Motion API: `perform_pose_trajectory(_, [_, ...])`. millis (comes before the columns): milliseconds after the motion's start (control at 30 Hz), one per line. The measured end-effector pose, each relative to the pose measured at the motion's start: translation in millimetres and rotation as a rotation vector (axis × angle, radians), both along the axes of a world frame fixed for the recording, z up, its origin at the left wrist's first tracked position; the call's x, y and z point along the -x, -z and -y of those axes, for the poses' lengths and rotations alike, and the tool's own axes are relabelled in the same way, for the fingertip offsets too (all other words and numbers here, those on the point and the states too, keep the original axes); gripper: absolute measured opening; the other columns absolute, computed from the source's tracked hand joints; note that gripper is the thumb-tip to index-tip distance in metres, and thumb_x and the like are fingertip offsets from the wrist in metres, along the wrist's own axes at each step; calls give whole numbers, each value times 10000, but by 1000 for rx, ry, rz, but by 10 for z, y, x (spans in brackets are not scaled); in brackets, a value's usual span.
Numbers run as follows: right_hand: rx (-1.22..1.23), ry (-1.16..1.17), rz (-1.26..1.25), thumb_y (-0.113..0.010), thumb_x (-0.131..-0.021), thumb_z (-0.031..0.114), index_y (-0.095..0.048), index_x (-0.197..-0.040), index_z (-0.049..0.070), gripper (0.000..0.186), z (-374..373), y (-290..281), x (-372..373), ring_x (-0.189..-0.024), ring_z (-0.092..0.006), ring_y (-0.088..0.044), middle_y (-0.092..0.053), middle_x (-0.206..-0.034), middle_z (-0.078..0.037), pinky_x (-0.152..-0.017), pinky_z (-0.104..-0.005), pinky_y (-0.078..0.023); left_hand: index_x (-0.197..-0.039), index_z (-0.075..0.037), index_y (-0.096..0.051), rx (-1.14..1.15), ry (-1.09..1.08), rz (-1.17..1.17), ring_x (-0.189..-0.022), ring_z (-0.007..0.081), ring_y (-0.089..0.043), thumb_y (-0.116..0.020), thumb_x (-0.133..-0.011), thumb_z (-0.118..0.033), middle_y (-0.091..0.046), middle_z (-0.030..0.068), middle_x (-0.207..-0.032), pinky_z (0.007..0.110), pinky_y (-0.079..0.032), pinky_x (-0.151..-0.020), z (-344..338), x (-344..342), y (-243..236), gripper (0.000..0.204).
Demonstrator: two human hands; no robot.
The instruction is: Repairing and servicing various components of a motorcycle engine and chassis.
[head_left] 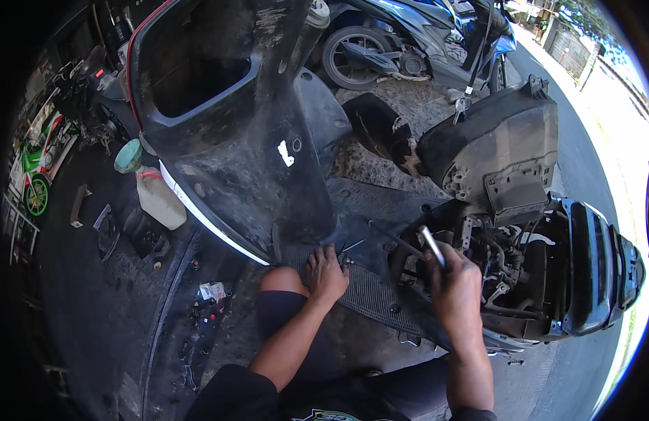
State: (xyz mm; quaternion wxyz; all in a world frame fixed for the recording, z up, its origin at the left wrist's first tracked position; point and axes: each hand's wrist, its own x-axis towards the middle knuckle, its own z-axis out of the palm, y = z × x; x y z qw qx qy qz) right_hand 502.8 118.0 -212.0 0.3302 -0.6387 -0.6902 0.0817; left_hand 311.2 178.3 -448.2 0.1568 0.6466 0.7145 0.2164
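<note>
My left hand (327,274) lies on the ribbed black footboard (370,298) of a partly stripped scooter, fingers stretched out and slightly apart. Just beyond its fingertips are a thin pale metal piece (353,245) and small parts too tiny to name. My right hand (454,281) is closed around a silver bar-like tool handle (431,244), raised over the right side of the footboard. A long dark rod (394,236) slants toward that fist; whether it joins the handle is hidden. Beside the fist lies the scooter's exposed engine bay (503,259).
The dark front leg shield (247,161) rises ahead. A black storage box (503,147) stands beyond the engine bay. A jug (159,200), a green funnel (129,156) and scattered small parts (212,291) are on the left. A blue scooter (401,45) is parked behind.
</note>
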Motion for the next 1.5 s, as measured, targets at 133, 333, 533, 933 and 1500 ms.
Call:
perform_pose_trajectory(133, [211, -31, 110, -584, -840, -24, -568, -1334, 36, 498, 46, 1228, 199, -930, -501, -632, -587, -1122, -299, -820, -542, -521, -1359, -3, -517, 180, 97, -66, -1315, 423, -461, -716, -839, -189, -507, 223, -1372, 527, -397, -1077, -159, 16, 52, 587])
perform_pose_trajectory(333, [243, 74, 232, -572, -837, 23, -508, -1385, -30, 554, 106, 2188, 370, -969, -413, -646, -593, -1095, -232, -843, -473, -546, -1152, 11, -637, 187, 111, 19, -1156, 449, -596, -657, -858, -104, -616, 235, -1228, 512, -501, -970, -442, 115, 276, 315])
perform_pose_trajectory(533, [402, 80, 306, -544, -875, 58, -441, -1434, -55, 580, -344, 2352, 633, -1084, -382, -641, -593, -1191, -238, -887, -451, -559, -1076, 27, -723, 113, -42, 465, -920, 340, -740, -779, -848, -224, -745, 225, -976, 400, -555, -847, -748, 351, 344, 344])
perform_pose_trajectory(933, [814, 196, -1826, -388, -1060, 556, -583, -1362, -1, 662, 75, 1561, 397, -1296, -235, -508, -620, -1330, -138, -1122, -361, -357, -1375, 30, -532, -592, 839, 433, -1349, 408, -488, -459, -1008, -516, -546, 262, -1386, 524, -374, -1107, 425, -489, -689, 662])
perform_pose_trajectory(1500, [455, 16, -430, -695, -936, 251, -701, -1151, 29, 309, 841, 1395, -306, -868, -347, -699, -699, -1036, -181, -779, -391, -557, -897, -34, -690, -350, 332, 466, -868, 375, -605, -715, -837, -151, -663, 145, -876, 497, -454, -810, -38, -589, -142, 134])
